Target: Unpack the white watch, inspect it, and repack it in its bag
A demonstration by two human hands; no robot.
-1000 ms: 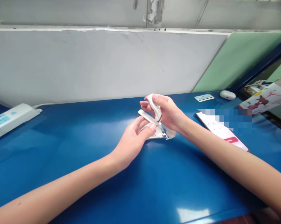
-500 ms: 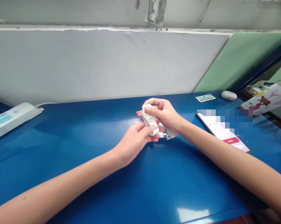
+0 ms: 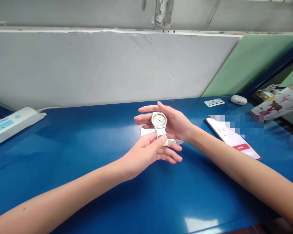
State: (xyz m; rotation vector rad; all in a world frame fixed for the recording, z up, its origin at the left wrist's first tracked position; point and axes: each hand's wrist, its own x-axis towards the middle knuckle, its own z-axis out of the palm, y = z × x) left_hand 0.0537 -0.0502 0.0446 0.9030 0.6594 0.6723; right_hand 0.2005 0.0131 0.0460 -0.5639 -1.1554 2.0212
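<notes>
A white wristwatch [image 3: 159, 120] with a round, pale dial is held up over the blue table, its face toward me. My left hand [image 3: 150, 148] pinches the watch's lower strap between thumb and forefinger, while its other fingers stretch out to the right. Just behind and right of the watch, my right hand [image 3: 172, 120] is open, fingers extended and spread to the left, its palm close to the watch case; whether it touches the case I cannot tell. Partly hidden beneath the hands lies a white item [image 3: 146, 131] with a clear, shiny edge, its kind unclear.
A phone [image 3: 234, 138] with a lit screen lies to the right on the blue table [image 3: 92, 195]. Behind it are a card [image 3: 214, 102] and a white earbud case [image 3: 238, 99]. At far left sits a white power strip [image 3: 15, 123]. A wall borders the table's back.
My right hand has let go of the watch and opened its fingers. The watch face has turned toward me, and my left hand's lower fingers have spread out.
</notes>
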